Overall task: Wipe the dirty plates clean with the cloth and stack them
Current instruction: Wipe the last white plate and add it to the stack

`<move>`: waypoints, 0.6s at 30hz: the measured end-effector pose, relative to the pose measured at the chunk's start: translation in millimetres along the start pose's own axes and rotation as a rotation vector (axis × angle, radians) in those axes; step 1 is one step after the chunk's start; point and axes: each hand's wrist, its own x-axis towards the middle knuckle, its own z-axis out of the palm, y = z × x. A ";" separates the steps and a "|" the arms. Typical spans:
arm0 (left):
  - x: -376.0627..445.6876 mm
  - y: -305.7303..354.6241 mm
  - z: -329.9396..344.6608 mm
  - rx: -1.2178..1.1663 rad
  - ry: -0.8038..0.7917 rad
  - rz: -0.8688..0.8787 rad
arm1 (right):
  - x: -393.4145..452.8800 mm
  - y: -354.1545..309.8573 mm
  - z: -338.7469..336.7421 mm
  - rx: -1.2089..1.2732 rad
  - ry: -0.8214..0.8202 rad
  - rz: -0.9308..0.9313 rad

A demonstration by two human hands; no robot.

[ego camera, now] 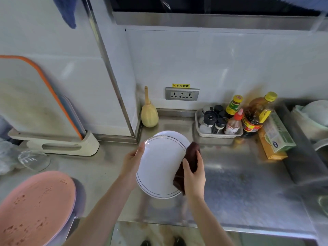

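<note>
- The left hand (132,161) grips the left rim of a round white plate with a thin dark ring (159,167), held up above the shiny steel counter (248,183).
- The right hand (193,172) clutches a dark brown cloth (190,157) pressed on the plate's right edge.
- This looks like the wiping step.
- Next, I think, the plate goes on the other white plate (170,134) behind.
- The round pink plate with brown spots (35,206) looks dirty.
- A yellow sticker (181,85) reads "小心触电". Bottle labels are too blurry.
</note>
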 end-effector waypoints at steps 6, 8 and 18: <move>-13.3 -17.0 11.1 -0.112 0.126 0.050 | -27.5 24.4 21.5 0.345 0.227 0.243; -17.4 -19.0 10.0 -0.094 0.054 0.075 | -18.7 25.1 16.4 0.316 0.225 0.193; 10.7 25.5 -0.7 0.346 -0.241 0.085 | 24.0 -6.1 -15.3 -0.164 -0.236 -0.210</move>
